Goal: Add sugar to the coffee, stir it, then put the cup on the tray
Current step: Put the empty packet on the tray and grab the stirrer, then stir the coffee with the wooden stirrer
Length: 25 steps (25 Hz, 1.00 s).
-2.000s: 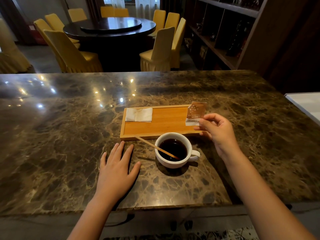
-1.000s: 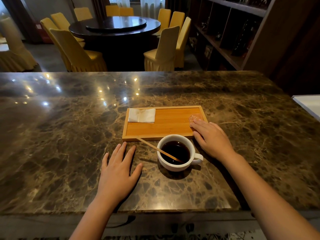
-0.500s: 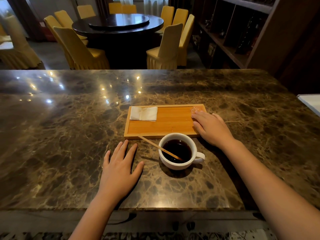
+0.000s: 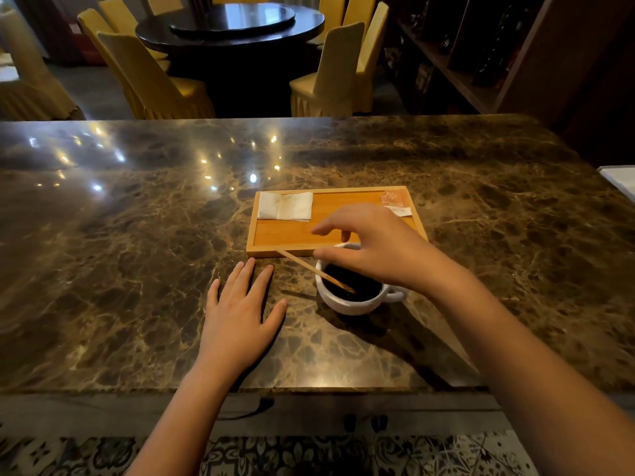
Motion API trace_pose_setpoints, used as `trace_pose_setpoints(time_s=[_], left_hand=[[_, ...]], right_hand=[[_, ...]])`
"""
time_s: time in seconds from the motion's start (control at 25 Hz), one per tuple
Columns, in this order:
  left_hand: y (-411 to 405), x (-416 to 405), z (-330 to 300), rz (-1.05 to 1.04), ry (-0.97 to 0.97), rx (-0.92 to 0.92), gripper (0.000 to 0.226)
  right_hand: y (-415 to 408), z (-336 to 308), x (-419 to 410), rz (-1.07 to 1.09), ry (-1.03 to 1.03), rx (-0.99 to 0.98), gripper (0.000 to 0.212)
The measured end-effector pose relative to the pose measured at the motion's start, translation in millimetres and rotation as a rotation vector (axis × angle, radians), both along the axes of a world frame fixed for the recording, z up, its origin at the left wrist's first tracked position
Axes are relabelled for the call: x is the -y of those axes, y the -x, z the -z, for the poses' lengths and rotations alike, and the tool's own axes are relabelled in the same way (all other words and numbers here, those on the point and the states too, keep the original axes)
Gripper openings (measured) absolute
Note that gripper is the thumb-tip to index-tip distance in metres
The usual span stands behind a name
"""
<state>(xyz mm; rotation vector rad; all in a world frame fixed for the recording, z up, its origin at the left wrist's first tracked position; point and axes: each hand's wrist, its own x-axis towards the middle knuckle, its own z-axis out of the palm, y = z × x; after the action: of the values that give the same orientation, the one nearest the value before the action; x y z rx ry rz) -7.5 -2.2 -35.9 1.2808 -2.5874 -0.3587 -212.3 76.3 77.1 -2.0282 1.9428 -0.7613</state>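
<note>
A white cup of black coffee stands on the marble counter, just in front of a wooden tray. A thin wooden stirrer leans in the cup, its upper end pointing left over the tray's front edge. The torn sugar packet lies in the tray's far right corner. My right hand hovers over the cup with fingers apart, thumb and forefinger close to the stirrer, holding nothing. My left hand lies flat on the counter, left of the cup.
A folded white napkin lies in the tray's far left corner. Beyond the counter stand a dark round table and yellow chairs. Dark shelves fill the right side. Something white shows at the right edge.
My right hand laid the sugar packet down on the tray's far right corner, let go, and moved back left over the cup toward the stirrer. My left hand stayed flat.
</note>
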Motion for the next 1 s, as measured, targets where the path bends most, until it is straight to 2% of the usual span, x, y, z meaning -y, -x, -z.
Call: trace_pose_setpoints(time_s=[0.16, 0.4, 0.56, 0.68, 0.8, 1.0], left_hand=[[0, 0, 0, 0.007, 0.007, 0.0, 0.063], [1, 0, -1, 0.003, 0.01, 0.013, 0.063], [1, 0, -2, 0.006, -0.003, 0.013, 0.063], [0, 0, -2, 0.005, -0.011, 0.006, 0.062], [0, 0, -2, 0.007, -0.01, 0.0, 0.062], [1, 0, -2, 0.007, -0.001, -0.004, 0.061]], right_hand=[[-24, 9, 10, 0.025, -0.023, -0.189, 0.037], [-33, 19, 16, 0.061, 0.049, -0.102, 0.014], [-17, 13, 6, 0.134, 0.105, 0.04, 0.005], [8, 8, -11, 0.25, 0.181, 0.221, 0.014], [33, 12, -36, 0.366, 0.234, 0.41, 0.014], [40, 22, -66, 0.38, 0.249, 0.566, 0.008]])
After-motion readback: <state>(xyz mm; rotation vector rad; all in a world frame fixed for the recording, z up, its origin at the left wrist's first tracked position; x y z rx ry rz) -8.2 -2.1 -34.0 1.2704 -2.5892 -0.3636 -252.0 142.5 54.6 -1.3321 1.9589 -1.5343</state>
